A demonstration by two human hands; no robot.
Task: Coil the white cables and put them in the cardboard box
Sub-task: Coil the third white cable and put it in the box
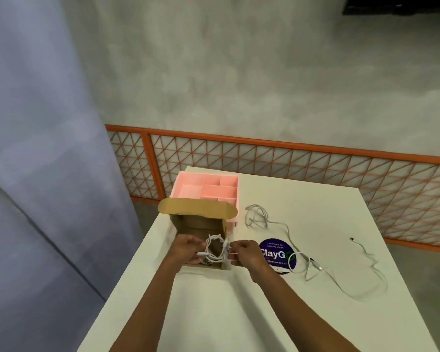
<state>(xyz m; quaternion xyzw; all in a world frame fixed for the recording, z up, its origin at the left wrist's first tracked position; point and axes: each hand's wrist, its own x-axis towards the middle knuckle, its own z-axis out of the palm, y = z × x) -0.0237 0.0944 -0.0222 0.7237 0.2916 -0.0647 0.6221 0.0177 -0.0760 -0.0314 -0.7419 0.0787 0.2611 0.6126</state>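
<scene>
Soft, even indoor light, moderately bright; only faint shadows on the table (pixel 315 199). Whole frame slightly soft. Wide-angle bending at edges.

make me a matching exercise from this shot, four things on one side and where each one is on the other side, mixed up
Things
1. coiled white cable
2. pink tray
3. round purple sticker
4. loose white cable

Places
A. flat on the table, just right of the right hand
B. sprawled uncoiled over the table's right side
C. behind the cardboard box, at the table's far edge
D. pinched between the left hand and the right hand, above the open box

Pairs: 1-D, 2-C, 3-A, 4-B
</scene>
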